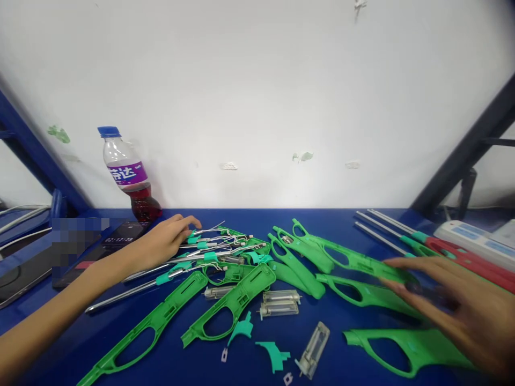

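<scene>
My left hand (177,236) bends its fingers over the topmost of several metal lighter tubes (140,289), by a teal collar (195,234) and white wires (225,249). Its grip is partly hidden. At the right, my right hand (462,305) is blurred, its thumb and forefinger apart on either side of the end of a green lighter shell (358,260). Something dark shows between those fingers, too smeared to name. Below it lie another green shell (370,295) and one (426,348) near the front edge.
Among more green half shells (237,303) lie clear fuel tanks (314,348) and teal triggers (273,354). A drink bottle (131,177) leans by the wall beside a phone (124,233). Red lighters (470,260) and a white power strip (470,241) are at the right.
</scene>
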`<state>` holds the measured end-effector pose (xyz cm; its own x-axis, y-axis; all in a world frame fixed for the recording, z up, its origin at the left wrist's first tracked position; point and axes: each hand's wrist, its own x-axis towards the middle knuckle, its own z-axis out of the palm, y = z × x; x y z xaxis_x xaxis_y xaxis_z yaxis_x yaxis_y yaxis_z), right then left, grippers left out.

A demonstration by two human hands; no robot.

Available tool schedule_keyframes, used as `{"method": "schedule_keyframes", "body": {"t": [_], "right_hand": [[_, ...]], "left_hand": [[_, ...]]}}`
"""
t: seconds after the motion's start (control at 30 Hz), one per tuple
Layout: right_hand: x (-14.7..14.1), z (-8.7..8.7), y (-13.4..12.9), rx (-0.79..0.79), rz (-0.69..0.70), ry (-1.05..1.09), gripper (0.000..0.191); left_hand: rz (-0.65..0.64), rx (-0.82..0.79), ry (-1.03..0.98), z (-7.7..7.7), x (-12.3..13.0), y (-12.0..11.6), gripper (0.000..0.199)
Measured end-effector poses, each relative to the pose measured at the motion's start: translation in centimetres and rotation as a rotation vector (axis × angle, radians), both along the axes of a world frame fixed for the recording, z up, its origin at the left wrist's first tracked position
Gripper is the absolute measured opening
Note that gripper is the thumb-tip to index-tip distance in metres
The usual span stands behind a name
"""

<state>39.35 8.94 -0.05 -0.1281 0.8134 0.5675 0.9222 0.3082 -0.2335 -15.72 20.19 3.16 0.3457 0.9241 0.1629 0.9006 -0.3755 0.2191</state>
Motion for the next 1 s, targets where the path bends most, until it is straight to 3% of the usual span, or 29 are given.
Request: {"method": "schedule_keyframes", "body": {"t": [0.1,0.23,0.4,0.53,0.7,0.87,1.0], "right_hand": [[-0.2,0.8,2.0,-0.093,-0.034,-0.027,0.051],[-0.1,1.2,2.8,-0.169,-0.025,-0.058,0.052],[0.8,1.5,-1.7,-0.160,-0.011,-0.073,0.044],[1.2,0.8,-5.4,-0.270,0.078,-0.085,0.037],[-0.3,0.1,-5.9,-0.238,0.116,-0.027,0.030],[-0.9,0.8,-4.7,-0.136,0.013,-0.012,0.036],[2.6,1.8,-4.6,-0.069,-0.218,-0.044,0.045]], "left_hand": [[0.002,-0.006,-0.007,-0.3,-0.1,0.0,0.036],[0.002,-0.004,-0.043,-0.4,0.3,-0.4,0.041],[0.057,-0.010,-0.059,-1.4,0.2,-0.8,0.056],[0.080,-0.043,-0.027,-2.0,-0.4,-0.4,0.067],[0.105,-0.025,0.000,-2.1,-0.4,-0.1,0.067],[0.115,0.065,-0.031,-2.8,0.2,-0.7,0.053],[0.064,0.256,-0.057,-3.7,0.1,-0.9,0.046]]}}
